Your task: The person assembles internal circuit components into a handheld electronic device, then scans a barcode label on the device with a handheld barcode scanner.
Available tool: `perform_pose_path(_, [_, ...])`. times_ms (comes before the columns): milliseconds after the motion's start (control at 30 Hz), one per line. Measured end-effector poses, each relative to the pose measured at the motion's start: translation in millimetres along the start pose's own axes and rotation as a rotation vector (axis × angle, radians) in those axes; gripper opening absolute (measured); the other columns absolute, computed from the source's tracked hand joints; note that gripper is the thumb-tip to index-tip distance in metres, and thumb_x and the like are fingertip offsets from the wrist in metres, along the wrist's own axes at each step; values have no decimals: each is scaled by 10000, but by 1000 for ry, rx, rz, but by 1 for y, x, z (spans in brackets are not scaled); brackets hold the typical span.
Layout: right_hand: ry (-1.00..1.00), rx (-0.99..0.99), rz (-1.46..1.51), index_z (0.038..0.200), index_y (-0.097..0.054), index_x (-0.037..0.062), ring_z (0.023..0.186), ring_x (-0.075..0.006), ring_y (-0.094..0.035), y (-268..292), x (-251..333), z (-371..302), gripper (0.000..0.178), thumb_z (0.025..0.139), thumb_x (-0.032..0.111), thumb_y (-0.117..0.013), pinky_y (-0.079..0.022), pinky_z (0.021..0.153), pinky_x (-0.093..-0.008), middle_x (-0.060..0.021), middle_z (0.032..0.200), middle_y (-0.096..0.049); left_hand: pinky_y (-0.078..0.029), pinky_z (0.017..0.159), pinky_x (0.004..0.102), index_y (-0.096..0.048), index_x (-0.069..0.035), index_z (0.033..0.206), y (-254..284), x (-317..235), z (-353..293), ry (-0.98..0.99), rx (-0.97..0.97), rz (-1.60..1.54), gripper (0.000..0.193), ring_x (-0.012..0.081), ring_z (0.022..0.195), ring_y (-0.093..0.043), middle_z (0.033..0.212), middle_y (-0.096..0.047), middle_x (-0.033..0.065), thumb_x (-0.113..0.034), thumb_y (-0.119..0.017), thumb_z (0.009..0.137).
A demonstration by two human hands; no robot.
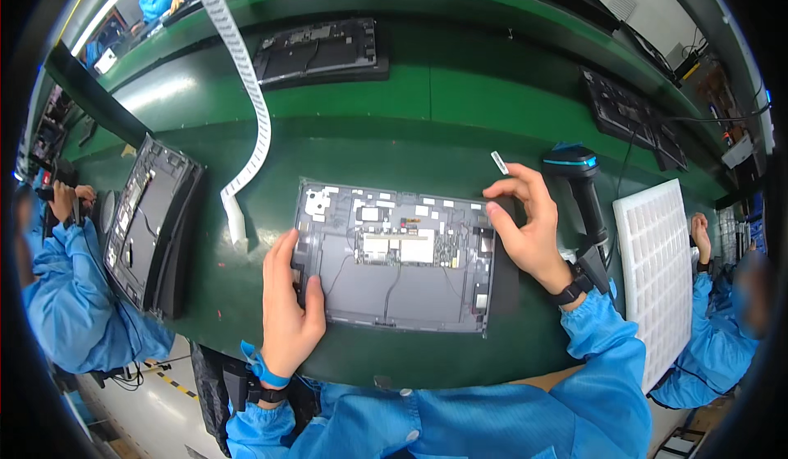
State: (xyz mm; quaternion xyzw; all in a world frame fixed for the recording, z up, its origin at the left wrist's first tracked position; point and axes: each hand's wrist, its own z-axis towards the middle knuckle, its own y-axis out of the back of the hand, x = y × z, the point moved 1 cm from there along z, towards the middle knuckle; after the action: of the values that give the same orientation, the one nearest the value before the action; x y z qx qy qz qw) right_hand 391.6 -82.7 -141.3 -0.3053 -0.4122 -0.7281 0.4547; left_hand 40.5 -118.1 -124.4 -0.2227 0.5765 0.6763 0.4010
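In front of me lies an opened tablet-like device [431,299], a dark grey shell with a circuit board, thin cables and several white labels inside. My left hand [289,311] grips its left edge, thumb on the inner side of the frame and fingers along the outside. By the upper right corner is my right hand [529,225], thumb and fingers curved and apart. It holds a small white label [499,162] on the tip of its index finger. A dark pad or tray shows under the shell's right side.
A barcode scanner [579,184] stands right of my right hand, beside a white gridded tray [657,270]. Similar opened shells sit at left [148,221], far middle [320,48] and far right [632,118]. A label strip [246,89] hangs down. Co-workers in blue sit on both sides.
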Motion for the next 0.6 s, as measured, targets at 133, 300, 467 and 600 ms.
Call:
perform_pose_path(133, [12,-5,-71,1311,-560,-7,902,-184,-725,0,0,0,478,864,1,-727,-546,886,-321,-98,974,-751,-314,1207,478,-489,-6,1495,1,-6,-3,19,-10,-37,642,416,1464,-423,1565,-443,244,-62,-680,884])
perform_pose_path(300, [-6,-20,-101,1291,-581,6,887,-170,-724,10,0,-3,451,864,15,-725,-545,861,-318,-86,964,-756,-241,1213,638,-529,-101,1511,-15,-53,-6,-416,285,387,968,480,1523,-305,1642,-346,249,-426,-916,686])
perform_pose_path(467, [-11,-44,-68,1230,-615,-8,896,-199,-751,8,-9,-3,403,858,64,-752,-561,858,-340,-85,942,-773,-288,1195,648,-580,-161,1485,-47,-68,8,-537,505,496,886,453,1501,-364,1627,-386,228,-276,-886,661])
perform_pose_path(600, [-39,-65,2,1208,-618,-13,829,-212,-740,6,-6,2,333,919,112,-725,-550,775,-348,-103,894,-770,-322,1188,631,-657,-149,1403,-46,-59,-2,-712,397,578,754,444,1463,-432,1577,-468,220,-174,-810,665])
